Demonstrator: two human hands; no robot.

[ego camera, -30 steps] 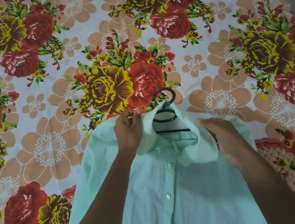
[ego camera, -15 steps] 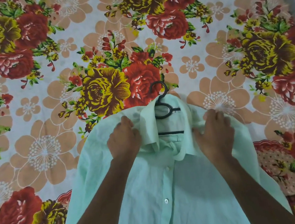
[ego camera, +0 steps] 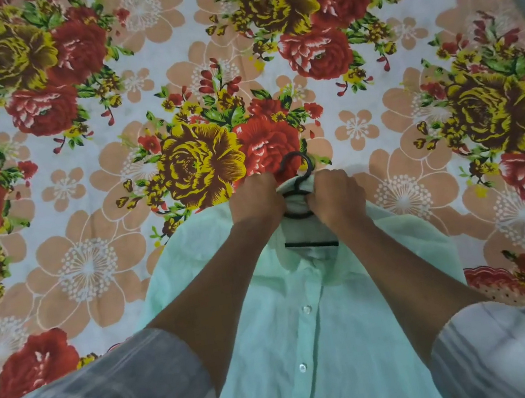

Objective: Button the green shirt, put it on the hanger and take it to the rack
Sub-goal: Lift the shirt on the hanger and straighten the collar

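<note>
While both hands, left hand (ego camera: 256,201) and right hand (ego camera: 335,198), grip its collar at centre frame, the buttoned pale-green cotton shirt (ego camera: 313,346) lies over a black plastic hanger (ego camera: 297,179) on the floral bedsheet (ego camera: 79,194)

A home, likely a bedroom. A floral bedsheet (ego camera: 381,130) fills the frame. A shirt (ego camera: 313,346) on a hanger (ego camera: 296,172) lies at lower centre.

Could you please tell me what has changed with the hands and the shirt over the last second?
Both hands moved inward and up: the left hand and right hand now grip the collar beside the hanger hook, having left the shoulders. The shirt remains buttoned, on the hanger, lying on the floral sheet.
</note>
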